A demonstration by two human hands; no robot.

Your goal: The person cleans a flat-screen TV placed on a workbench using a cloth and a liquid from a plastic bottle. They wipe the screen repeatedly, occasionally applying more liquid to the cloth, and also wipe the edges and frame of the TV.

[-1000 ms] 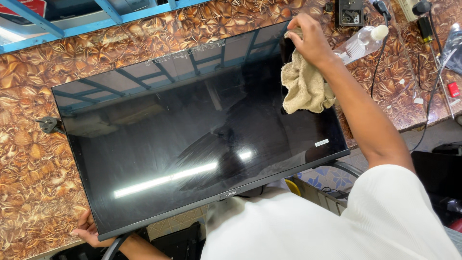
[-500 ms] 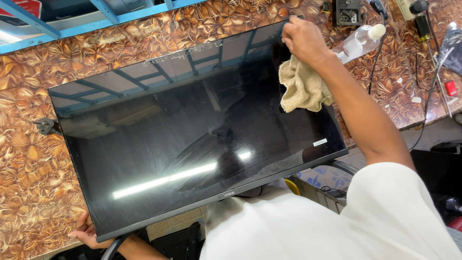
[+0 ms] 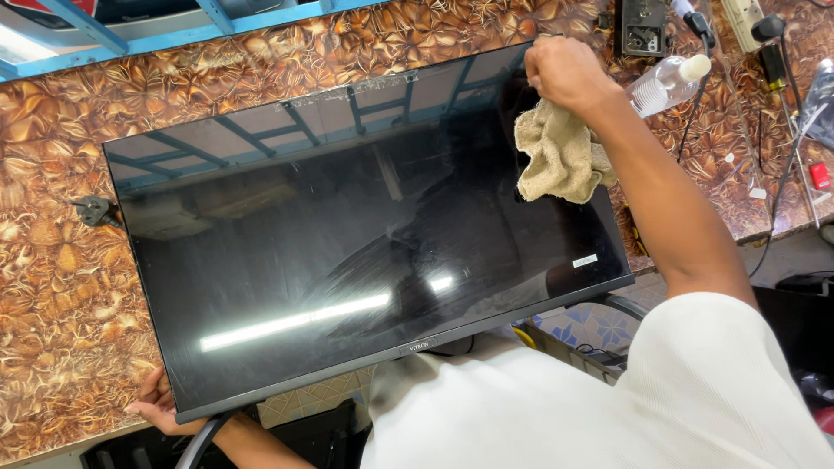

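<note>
On the brown leaf-patterned table lies a large flat black television screen, face up. The right hand has its grip pinching a crumpled beige cloth at the screen's far right corner. The left hand grips the near left corner, fingers curled underneath. A clear plastic bottle lies just beside the right hand.

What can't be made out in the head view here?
- Left hand: mostly hidden under the flat screen corner; grip unclear.
- Right hand: fingers buried in the beige cloth.
- Screen surface: reflections mask any marks.
- Clear bottle: contents unreadable, partly behind the forearm.
- Top-right gear: cut off by the frame edge.
</note>
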